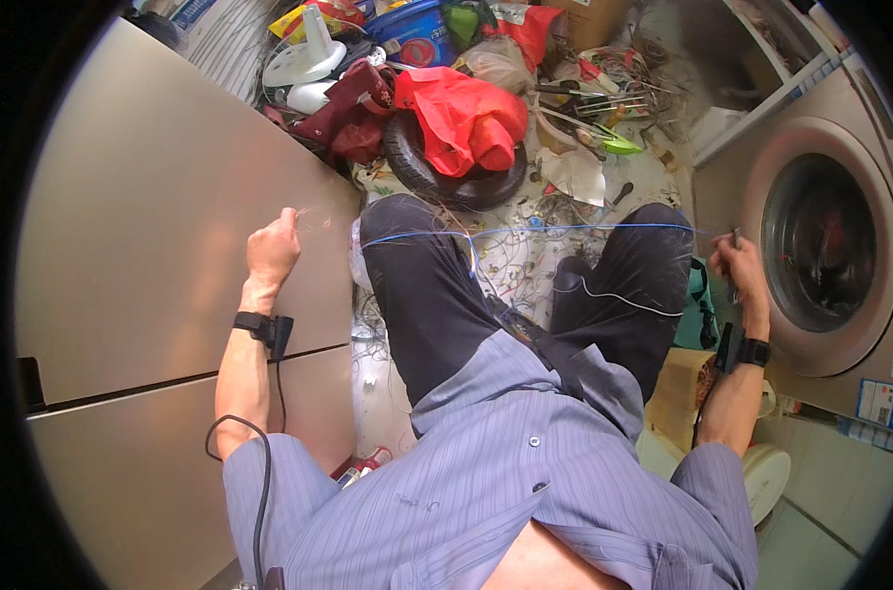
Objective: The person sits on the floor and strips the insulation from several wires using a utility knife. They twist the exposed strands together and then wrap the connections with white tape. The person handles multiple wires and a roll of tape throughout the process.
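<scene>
My left hand (273, 250) is closed in a fist in front of the grey cabinet-like panel. Fine, hair-thin coppery strands (315, 215) stick out by its fingertips. Out to the right, my right hand (742, 267) is wrapped round a slim dark tool (735, 237), its kind unclear. A blue wire (565, 227) stretches across both of my knees, and its right part runs toward my right hand. Whether that hand touches the wire I cannot make out. A thin white wire (624, 299) loops over my right thigh.
Ahead lie a black tyre (446, 187), a red plastic bag (466, 118), a blue bucket (412, 34) and a white stool-like object (309, 59). Wire scraps (525, 265) litter the floor between my legs. At right stands a washing machine (820, 226); at left, a large metallic panel (171, 197).
</scene>
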Action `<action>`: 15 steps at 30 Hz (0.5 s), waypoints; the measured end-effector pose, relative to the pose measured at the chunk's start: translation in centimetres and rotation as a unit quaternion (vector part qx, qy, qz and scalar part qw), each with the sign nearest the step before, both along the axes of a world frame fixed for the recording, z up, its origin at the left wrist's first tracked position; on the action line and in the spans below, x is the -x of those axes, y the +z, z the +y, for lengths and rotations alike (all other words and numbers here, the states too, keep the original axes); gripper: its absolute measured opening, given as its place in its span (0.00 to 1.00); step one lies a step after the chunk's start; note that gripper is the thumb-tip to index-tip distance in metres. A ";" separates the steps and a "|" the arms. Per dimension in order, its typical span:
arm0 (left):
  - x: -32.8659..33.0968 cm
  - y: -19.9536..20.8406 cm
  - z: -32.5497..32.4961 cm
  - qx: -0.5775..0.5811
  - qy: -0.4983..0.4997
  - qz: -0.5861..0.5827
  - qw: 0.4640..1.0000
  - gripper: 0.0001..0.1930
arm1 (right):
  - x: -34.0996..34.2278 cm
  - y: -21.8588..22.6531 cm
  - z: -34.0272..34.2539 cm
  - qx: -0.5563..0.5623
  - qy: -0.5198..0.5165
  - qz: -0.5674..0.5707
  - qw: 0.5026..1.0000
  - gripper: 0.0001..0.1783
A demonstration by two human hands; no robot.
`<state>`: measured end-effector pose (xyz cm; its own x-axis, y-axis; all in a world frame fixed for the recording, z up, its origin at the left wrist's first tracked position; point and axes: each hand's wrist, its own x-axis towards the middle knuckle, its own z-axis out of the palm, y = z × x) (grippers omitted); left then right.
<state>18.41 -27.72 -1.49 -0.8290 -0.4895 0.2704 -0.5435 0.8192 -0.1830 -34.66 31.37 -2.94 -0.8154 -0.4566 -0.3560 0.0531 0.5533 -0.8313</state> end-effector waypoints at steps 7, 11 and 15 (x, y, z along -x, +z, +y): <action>1.1 -1.1 0.9 -0.021 0.014 0.038 0.999 0.05 | -2.6 5.6 -4.2 -0.278 0.172 0.466 0.822 0.15; 1.4 -1.2 0.7 -0.034 0.010 0.045 0.998 0.06 | -8.3 8.2 -13.6 -0.053 0.221 0.577 0.785 0.14; 1.3 -0.9 1.0 -0.073 0.070 0.052 0.994 0.08 | -15.0 3.8 -22.6 -0.107 0.454 0.357 0.809 0.09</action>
